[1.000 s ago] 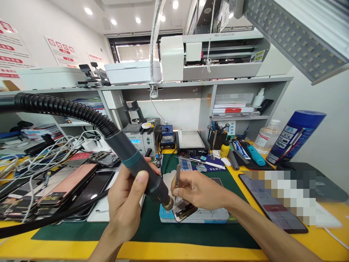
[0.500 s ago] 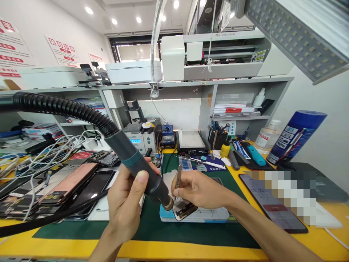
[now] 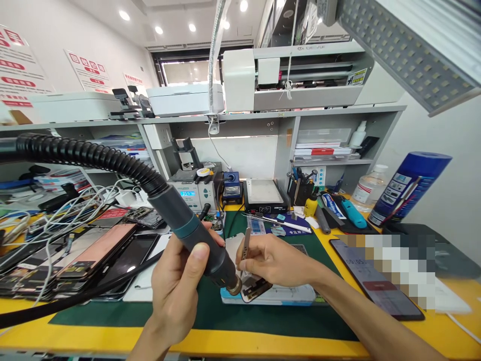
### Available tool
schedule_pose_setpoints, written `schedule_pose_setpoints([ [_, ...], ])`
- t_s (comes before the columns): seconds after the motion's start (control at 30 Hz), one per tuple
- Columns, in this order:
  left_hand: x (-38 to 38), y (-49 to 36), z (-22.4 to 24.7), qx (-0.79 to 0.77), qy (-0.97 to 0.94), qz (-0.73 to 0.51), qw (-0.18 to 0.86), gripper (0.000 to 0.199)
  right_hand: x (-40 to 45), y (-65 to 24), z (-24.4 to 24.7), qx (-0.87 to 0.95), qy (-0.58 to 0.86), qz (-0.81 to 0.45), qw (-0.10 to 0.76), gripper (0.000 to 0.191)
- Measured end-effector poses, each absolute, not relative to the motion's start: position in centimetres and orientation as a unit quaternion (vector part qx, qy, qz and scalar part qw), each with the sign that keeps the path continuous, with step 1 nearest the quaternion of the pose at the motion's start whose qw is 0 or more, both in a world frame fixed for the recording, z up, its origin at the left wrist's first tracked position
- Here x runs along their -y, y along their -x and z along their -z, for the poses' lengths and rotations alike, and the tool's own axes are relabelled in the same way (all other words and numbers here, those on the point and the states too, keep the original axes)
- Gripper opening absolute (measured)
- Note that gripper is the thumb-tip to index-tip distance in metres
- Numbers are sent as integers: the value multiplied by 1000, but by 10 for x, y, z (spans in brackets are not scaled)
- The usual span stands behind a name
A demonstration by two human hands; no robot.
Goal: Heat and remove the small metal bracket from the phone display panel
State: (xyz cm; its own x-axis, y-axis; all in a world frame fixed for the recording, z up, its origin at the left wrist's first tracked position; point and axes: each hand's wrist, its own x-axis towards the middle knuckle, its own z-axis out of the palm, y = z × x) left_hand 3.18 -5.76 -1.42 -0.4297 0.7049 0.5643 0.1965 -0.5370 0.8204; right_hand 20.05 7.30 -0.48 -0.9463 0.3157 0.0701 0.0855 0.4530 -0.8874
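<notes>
My left hand (image 3: 178,286) is wrapped round the dark handle of a hot air gun (image 3: 203,243), its metal nozzle pointing down to the right. Close by the nozzle lies a small phone screen part (image 3: 255,291) with a dark lower edge, tilted over a light blue and white box (image 3: 289,295). My right hand (image 3: 270,258) pinches metal tweezers (image 3: 246,243), held nearly upright over this part. The tweezer tips are hidden behind my fingers. Under the box spreads a green mat (image 3: 225,318).
Phone screens (image 3: 97,250) and tangled white cables (image 3: 86,200) cover the left side. Behind stand a hot air station (image 3: 191,193) and a flat heating plate (image 3: 265,193). To the right are a large phone (image 3: 370,281), a blue spray can (image 3: 409,188) and a clear bottle (image 3: 368,190).
My left hand and the hot air gun have moved slightly right, the nozzle now nearer the phone part's lower left edge. My right hand with the tweezers stays about where it was.
</notes>
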Motion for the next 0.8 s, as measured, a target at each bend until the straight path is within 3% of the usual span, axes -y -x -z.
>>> schedule_pose_setpoints([
  [0.8,57,-28,16,-444,-513,-714,169,27,-70,-198,4,836,113,-518,141,16],
])
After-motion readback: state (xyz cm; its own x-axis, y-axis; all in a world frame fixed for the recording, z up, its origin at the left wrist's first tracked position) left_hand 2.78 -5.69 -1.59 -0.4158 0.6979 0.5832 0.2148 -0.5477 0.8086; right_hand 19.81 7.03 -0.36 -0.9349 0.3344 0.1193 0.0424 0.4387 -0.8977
